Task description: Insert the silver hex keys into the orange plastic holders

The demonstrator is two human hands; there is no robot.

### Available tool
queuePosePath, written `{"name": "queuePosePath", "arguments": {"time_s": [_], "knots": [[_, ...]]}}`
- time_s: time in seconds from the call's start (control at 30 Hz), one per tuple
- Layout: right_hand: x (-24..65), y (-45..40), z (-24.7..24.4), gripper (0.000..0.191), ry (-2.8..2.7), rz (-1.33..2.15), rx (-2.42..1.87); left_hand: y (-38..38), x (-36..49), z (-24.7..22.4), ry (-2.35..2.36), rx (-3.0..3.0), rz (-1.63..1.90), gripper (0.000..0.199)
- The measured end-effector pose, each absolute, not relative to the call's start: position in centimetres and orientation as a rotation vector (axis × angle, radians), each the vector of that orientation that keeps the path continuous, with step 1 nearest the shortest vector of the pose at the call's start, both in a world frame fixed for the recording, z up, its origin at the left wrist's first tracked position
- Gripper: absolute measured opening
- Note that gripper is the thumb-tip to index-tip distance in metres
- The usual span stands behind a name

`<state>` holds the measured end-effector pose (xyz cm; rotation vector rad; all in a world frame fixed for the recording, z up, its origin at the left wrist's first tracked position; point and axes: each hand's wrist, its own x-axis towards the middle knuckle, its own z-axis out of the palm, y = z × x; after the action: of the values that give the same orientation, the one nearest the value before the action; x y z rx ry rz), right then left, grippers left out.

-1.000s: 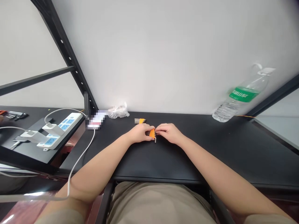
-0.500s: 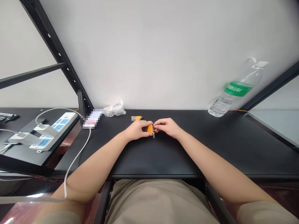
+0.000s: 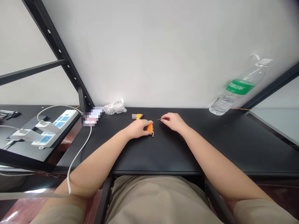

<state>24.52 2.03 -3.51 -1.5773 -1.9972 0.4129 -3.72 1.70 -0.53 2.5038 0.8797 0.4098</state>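
My left hand (image 3: 138, 128) grips an orange holder (image 3: 149, 128) with several metal hex keys in it, just above the black table. One bent key end sticks out at its lower right. To the right, apart from the holder, my right hand (image 3: 173, 122) pinches a small dark hex key (image 3: 159, 119) that points left. Behind my left hand lies a second orange holder (image 3: 139, 116) with several keys, partly hidden by the hand.
On the black table (image 3: 154, 158) stand a clear bottle (image 3: 240, 87) at the right and a crumpled plastic bag (image 3: 115, 106) at the back left. A white power strip (image 3: 56, 128) with chargers lies left; its white cable (image 3: 77, 157) crosses near my left forearm.
My right hand has moved up and right, away from the orange holder, with a small hex key now showing in its fingers. My left hand still grips the holder.
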Motion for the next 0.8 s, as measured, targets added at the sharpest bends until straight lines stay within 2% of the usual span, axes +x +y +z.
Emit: {"name": "queuePosePath", "arguments": {"time_s": [0.2, 0.47, 0.8], "knots": [[26.0, 3.1, -4.4, 0.028, -2.188, 0.208, -1.731, 2.1, -3.7, -0.9, 0.961, 2.527, 0.394, 0.052], [24.4, 1.8, -3.2, 0.028, -2.330, 0.030, -1.830, 2.1, -3.4, -1.2, 1.077, 2.380, 0.399, 0.077], [23.2, 0.5, -1.9, 0.014, -2.399, -0.043, -1.913, 2.2, -3.5, -0.9, 1.016, 2.243, 0.430, 0.060]]}}
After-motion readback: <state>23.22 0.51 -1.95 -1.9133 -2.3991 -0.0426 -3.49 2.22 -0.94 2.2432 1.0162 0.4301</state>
